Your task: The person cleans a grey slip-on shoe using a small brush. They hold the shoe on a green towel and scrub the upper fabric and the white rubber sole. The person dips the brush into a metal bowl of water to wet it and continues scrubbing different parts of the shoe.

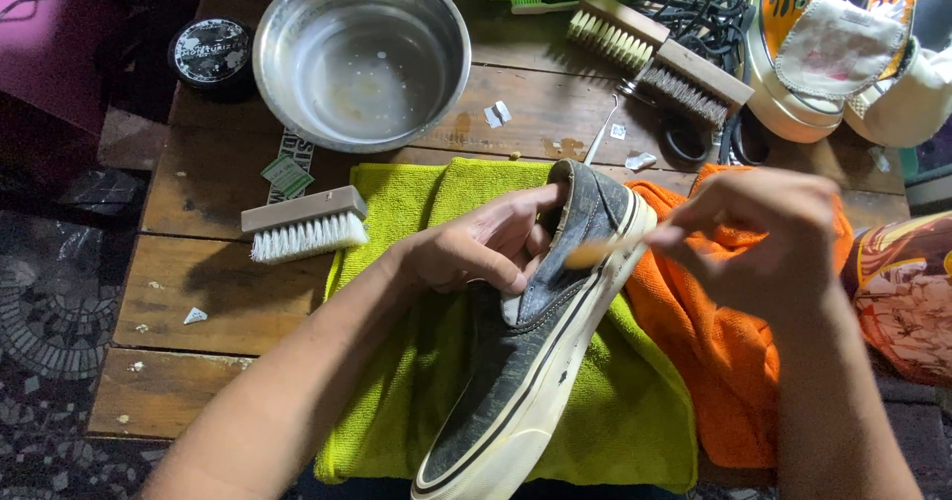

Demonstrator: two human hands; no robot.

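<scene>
A dark grey slip-on shoe [535, 361] with a white sole lies on its side on a lime-green cloth [397, 202], toe toward me. My left hand [481, 247] grips its heel opening, fingers tucked inside the collar. My right hand [769, 237] pinches a small pale tool [595, 253], blurred, whose tip touches the white sole edge near the heel. An orange cloth [714, 361] lies under my right hand.
On the wooden table [198, 292] sit a steel bowl [362, 54], a round black tin [211, 54], a white-bristled brush [305, 224], two wooden brushes [659, 59], black cables, a metal pick [602, 138] and patterned shoes [833, 49] at the back right.
</scene>
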